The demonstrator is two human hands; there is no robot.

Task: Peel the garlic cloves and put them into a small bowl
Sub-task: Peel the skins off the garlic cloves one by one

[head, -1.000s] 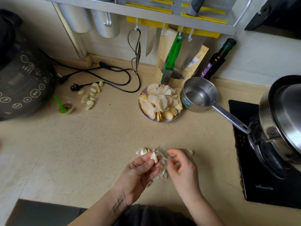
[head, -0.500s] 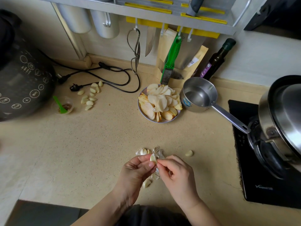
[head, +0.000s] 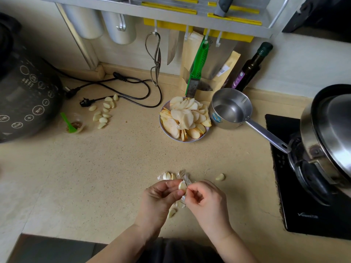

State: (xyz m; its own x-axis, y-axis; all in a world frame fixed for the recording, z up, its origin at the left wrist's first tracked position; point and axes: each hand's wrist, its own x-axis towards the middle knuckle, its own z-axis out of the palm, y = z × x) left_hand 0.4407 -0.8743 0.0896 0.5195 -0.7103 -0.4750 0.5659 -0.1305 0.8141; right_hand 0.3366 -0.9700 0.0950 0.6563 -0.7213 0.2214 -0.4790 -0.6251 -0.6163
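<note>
My left hand pinches a pale garlic clove between thumb and fingers, low in the middle of the counter. My right hand sits close against it, fingers curled, pinching the papery skin at the clove's right side. Loose skins and unpeeled cloves lie just beyond the hands, and more pieces lie under them. One peeled clove rests alone to the right. Several peeled cloves lie in a group at the far left. A small clear bowl with a green spoon stands beside that group.
A plate of apple slices and a steel saucepan stand at the back middle. A black cooker and its cables fill the left. A stove with a steel pot is on the right. Scissors and knives hang from the rack.
Both hands drew nearer to me and closed together on the clove. My right hand's fingers curled tighter on the skin. The lone clove on the right came into view.
</note>
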